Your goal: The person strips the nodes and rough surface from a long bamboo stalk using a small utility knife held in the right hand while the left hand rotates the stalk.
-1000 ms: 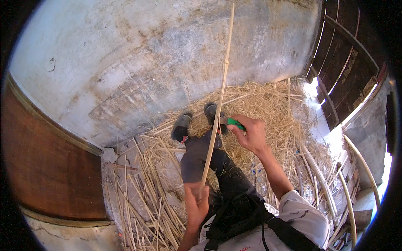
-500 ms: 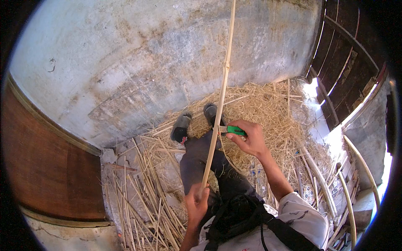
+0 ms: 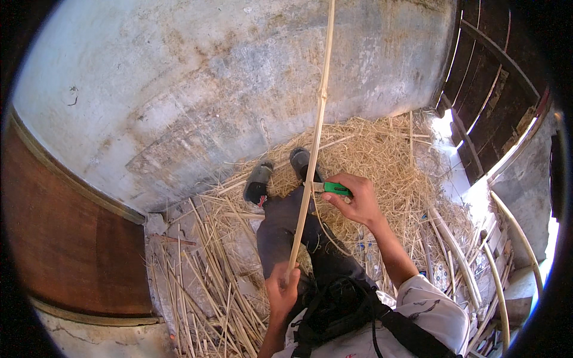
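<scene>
A long pale bamboo strip with a knot partway up runs from my lap to beyond the top edge of the view. My left hand is closed round its lower end. In my right hand is a green-handled utility knife, its blade lying against the strip's right side above my legs. A thin curled shaving hangs below the blade and bends over my right thigh.
Shavings cover the floor around my feet. Many split bamboo strips lie at my left, thicker poles at my right. A stained wall stands ahead, a brown wooden panel at left, a dark slatted door at far right.
The thin shaving by the blade has shifted into a wider curl over my right thigh. Both hands, the knife and the strip have barely moved.
</scene>
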{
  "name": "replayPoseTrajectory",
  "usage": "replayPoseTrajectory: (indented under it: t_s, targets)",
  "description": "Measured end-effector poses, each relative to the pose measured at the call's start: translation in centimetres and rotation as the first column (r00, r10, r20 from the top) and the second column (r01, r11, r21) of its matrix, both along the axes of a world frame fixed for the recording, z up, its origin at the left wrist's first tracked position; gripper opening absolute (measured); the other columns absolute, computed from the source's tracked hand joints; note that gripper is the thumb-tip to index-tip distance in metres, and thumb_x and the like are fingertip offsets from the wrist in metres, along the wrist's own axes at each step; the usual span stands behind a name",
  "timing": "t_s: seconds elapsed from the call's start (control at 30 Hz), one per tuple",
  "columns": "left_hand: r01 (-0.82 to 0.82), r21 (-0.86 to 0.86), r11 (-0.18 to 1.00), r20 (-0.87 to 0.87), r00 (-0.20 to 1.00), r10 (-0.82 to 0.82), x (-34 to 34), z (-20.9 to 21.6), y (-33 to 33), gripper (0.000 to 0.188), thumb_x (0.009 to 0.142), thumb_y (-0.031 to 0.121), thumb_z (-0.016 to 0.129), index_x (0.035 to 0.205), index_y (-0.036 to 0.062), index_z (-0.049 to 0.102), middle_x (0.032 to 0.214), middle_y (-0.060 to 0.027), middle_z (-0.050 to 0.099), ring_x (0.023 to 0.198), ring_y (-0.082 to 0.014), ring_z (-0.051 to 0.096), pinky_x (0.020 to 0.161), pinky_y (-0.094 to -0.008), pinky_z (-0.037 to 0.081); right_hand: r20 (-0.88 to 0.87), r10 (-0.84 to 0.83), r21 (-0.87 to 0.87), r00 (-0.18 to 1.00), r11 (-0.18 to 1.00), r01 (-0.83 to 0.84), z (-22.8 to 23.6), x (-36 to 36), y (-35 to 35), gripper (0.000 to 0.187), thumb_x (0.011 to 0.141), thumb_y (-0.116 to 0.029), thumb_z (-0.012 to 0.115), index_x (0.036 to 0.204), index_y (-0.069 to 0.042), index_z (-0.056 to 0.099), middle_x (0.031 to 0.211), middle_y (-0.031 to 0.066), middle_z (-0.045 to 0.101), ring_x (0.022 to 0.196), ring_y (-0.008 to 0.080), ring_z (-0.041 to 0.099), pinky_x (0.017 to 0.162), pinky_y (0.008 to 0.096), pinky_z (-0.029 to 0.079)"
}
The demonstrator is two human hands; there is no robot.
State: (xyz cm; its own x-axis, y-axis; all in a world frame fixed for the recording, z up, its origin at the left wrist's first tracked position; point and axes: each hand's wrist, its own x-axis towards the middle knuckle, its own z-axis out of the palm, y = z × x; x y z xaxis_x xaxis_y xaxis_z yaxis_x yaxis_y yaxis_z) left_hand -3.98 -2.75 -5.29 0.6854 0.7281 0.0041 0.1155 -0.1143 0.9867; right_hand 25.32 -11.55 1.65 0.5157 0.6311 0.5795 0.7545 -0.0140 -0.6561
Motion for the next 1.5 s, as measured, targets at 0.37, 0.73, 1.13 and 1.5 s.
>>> replayPoseTrajectory:
  t_s: [0.37,0.73,1.13,1.5]
  targets:
    - [0.007,-0.016,1.000,-0.005,1.000,-0.007,-0.1,-0.4,0.1,0.031,0.103,0.029,0.072,0.117,0.0015,0.072,0.092,-0.0042,0.072,0.079,-0.0089,0.061,0.070,-0.0283,0.049,-0.011,-0.004,-0.023,1.000,1.000,0.004,0.2,0.0,-0.2,0.034,0.091,-0.034,0.082,0.106,-0.003,0.075,0.096,0.0139,0.076,0.084,0.0336,0.075,0.073,0.0398,0.059]
    - [0.011,-0.015,1.000,0.009,1.000,-0.011,-0.1,-0.2,0.1,0.031,0.104,0.030,0.071,0.117,0.0026,0.072,0.089,-0.0025,0.070,0.074,-0.0071,0.058,0.065,-0.0272,0.046,-0.010,-0.004,-0.019,1.000,1.000,0.004,0.6,-0.2,-0.2,0.034,0.091,-0.033,0.082,0.105,-0.004,0.076,0.095,0.0132,0.075,0.083,0.0320,0.076,0.072,0.0389,0.059]
    - [0.041,0.083,0.996,0.020,0.999,-0.043,0.2,-0.8,0.3,0.032,0.106,0.030,0.067,0.121,0.0022,0.069,0.091,-0.0051,0.071,0.078,-0.0094,0.061,0.069,-0.0280,0.047,0.026,-0.004,0.006,1.000,1.000,0.004,0.9,-0.4,-0.5,0.033,0.088,-0.033,0.084,0.105,-0.005,0.077,0.093,0.0121,0.076,0.081,0.0315,0.076,0.071,0.0387,0.059]
    - [0.467,-0.114,0.877,-0.016,0.882,-0.472,2.5,1.4,5.4,0.085,0.107,0.073,0.034,0.149,0.0004,0.049,0.114,-0.0124,0.070,0.111,-0.0223,0.067,0.098,-0.0390,0.050,0.084,0.001,0.011,0.996,1.000,-0.002,1.2,-0.9,-0.8,0.035,0.084,-0.033,0.088,0.107,-0.008,0.079,0.096,0.0117,0.078,0.084,0.0315,0.077,0.073,0.0393,0.060]
